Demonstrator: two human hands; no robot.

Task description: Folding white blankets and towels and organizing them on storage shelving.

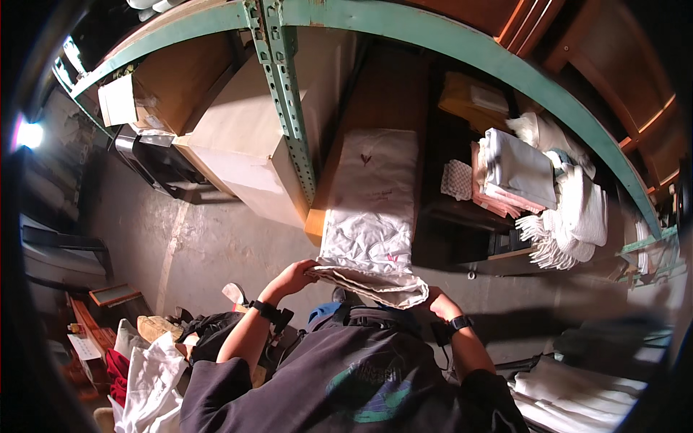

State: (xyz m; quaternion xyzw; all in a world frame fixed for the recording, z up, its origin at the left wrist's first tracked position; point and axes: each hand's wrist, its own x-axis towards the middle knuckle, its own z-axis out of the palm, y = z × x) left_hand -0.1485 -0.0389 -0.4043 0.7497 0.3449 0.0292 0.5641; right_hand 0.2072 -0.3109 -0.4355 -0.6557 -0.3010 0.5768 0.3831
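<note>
A long white quilted cloth [373, 178] lies lengthwise over a narrow wooden surface [316, 227], its near end hanging past the edge towards me. Small red motifs show on it. My left hand [300, 276] pinches the left corner of the near end, and my right hand [441, 303] grips the right corner. Between them the folded edge [373, 284] sags a little, with several layers showing. The fingertips of my right hand are partly hidden behind the cloth.
A green metal rack upright [284, 108] and beam [433, 32] frame the shelf. Large cardboard boxes [238, 146] stand left. Folded white and pink textiles [520, 168] and a fringed white blanket [574, 222] are stacked right. Piled cloths [151, 373] lie behind my left arm.
</note>
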